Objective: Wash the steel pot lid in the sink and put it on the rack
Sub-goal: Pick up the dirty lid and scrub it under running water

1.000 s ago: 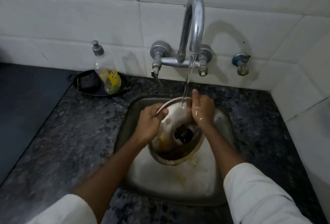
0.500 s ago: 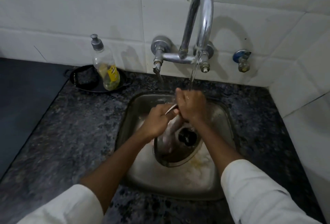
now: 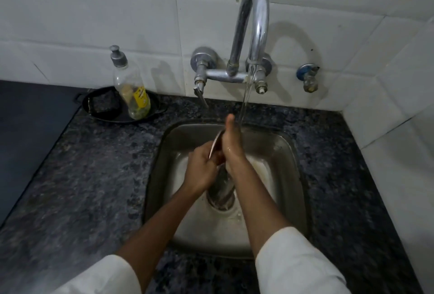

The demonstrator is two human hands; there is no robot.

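Left hand (image 3: 202, 171) curled, knuckles toward 2 o'clock; right hand (image 3: 231, 146) flat, fingers pointing to 12 o'clock; hands touching.

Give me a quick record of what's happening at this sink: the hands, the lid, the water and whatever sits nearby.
lid: steel pot lid, held nearly edge-on inside the sink
left hand: fingers curled round the lid's rim
right hand: pressed flat against the lid's face
tap: running, stream falls beside the right hand
nearby: soap bottle standing in a black pan
rack: not in view
stage: washing; lid not yet racked
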